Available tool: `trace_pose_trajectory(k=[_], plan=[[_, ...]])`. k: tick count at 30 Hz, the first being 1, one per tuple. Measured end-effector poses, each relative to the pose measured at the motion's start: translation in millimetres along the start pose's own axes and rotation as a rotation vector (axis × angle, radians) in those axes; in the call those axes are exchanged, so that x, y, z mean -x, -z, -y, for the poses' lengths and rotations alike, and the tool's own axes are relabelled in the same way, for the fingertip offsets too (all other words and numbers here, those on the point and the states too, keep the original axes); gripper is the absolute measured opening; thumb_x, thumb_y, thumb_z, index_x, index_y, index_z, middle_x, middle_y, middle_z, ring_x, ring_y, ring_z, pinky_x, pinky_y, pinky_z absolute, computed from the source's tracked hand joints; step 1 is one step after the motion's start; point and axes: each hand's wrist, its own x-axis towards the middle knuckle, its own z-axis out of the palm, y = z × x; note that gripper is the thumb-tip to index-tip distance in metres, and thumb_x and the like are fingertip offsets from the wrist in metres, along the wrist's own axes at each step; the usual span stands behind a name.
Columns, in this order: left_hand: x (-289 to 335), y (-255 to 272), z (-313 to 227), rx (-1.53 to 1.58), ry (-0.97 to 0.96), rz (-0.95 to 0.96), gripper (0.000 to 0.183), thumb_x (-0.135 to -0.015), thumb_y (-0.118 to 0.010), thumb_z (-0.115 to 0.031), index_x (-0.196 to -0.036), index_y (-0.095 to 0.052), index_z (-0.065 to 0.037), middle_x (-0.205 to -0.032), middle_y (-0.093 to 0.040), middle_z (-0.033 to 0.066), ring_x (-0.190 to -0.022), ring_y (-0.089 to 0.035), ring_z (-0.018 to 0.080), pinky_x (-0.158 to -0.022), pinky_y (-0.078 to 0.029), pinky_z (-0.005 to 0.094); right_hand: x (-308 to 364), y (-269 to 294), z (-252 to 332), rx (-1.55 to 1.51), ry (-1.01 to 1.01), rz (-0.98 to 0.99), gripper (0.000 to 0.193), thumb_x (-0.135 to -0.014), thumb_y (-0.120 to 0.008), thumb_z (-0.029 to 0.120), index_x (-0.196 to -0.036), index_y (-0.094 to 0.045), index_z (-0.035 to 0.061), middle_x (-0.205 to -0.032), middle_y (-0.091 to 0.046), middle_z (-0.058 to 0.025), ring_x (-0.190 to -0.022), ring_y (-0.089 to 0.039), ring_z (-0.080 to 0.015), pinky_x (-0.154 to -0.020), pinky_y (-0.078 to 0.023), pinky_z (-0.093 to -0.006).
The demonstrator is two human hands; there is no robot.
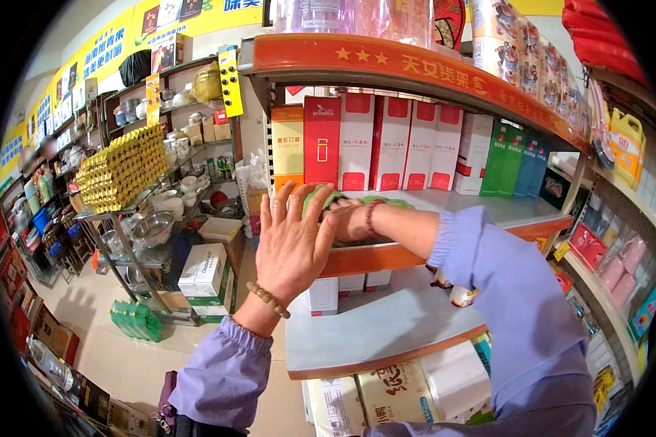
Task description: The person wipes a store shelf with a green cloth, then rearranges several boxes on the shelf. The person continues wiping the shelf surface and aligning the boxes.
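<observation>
My left hand (297,237) is raised in front of the left end of the middle shelf (481,211), fingers spread, with nothing in it. Beyond it, my right hand (348,221) reaches across to the left and rests on a green cloth (319,197) on that shelf. The left hand hides part of the right hand's fingers and of the cloth. Just behind the cloth stand a tall red box (321,142) and a row of white and red boxes (357,142). An orange and yellow box (287,142) is at the row's left end.
Green boxes (497,159) continue the row to the right. A lower shelf (386,324) holds white boxes, with packs of paper (393,393) underneath. Stacked yellow egg trays (124,164) and a white carton (202,269) are at left. A side shelf (601,280) runs along the right.
</observation>
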Motion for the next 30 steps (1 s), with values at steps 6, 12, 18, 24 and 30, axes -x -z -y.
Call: trace_pose_trajectory(k=[6,12,18,24,30], plan=[[-1,-4,-5,-0.051,-0.014,-0.041,0.044,-0.095,-0.042,-0.033,-0.137,-0.043,-0.018,-0.135,-0.042,0.0108,-0.136,-0.026,0.0330,-0.111,-0.014,0.0551,-34,6,24,-0.051,0.272,-0.120,0.062,-0.094,-0.037,0.050,-0.146,-0.032,0.0164,-0.151,-0.025,-0.0194,-0.141,-0.021,-0.0359,-0.114,-0.018,-0.0477],[-1,-2,-5,-0.125,0.012,-0.027,0.047,-0.094,-0.042,-0.031,-0.140,-0.040,-0.017,-0.137,-0.042,0.0114,-0.136,-0.026,0.0327,-0.113,-0.012,0.0530,-41,-11,5,-0.162,0.457,-0.157,0.063,-0.093,-0.033,0.055,-0.146,-0.032,0.0196,-0.151,-0.026,-0.0177,-0.141,-0.020,-0.0340,-0.114,-0.017,-0.0482],[0,1,-3,-0.175,0.054,0.016,0.045,-0.095,-0.042,-0.031,-0.136,-0.044,-0.013,-0.134,-0.045,0.0129,-0.133,-0.031,0.0338,-0.113,-0.017,0.0506,14,-22,-48,-0.124,0.397,-0.108,0.062,-0.093,-0.032,0.056,-0.145,-0.034,0.0223,-0.151,-0.028,-0.0144,-0.142,-0.020,-0.0332,-0.114,-0.017,-0.0493],[-5,-5,-3,-0.204,0.071,0.119,0.041,-0.095,-0.039,-0.029,-0.128,-0.052,-0.010,-0.130,-0.048,0.0135,-0.129,-0.035,0.0328,-0.109,-0.026,0.0433,74,-59,-166,-0.022,0.165,-0.065,0.058,-0.096,-0.031,0.046,-0.145,-0.032,0.0168,-0.151,-0.028,-0.0166,-0.139,-0.025,-0.0351,-0.114,-0.020,-0.0492],[-7,-1,-5,-0.194,0.074,0.192,0.039,-0.096,-0.038,-0.032,-0.121,-0.057,-0.007,-0.124,-0.052,0.0144,-0.124,-0.040,0.0347,-0.104,-0.031,0.0436,176,-86,-292,0.256,0.114,0.072,0.050,-0.097,-0.032,0.030,-0.146,-0.030,0.0183,-0.152,-0.026,-0.0133,-0.140,-0.023,-0.0345,-0.116,-0.018,-0.0473]])
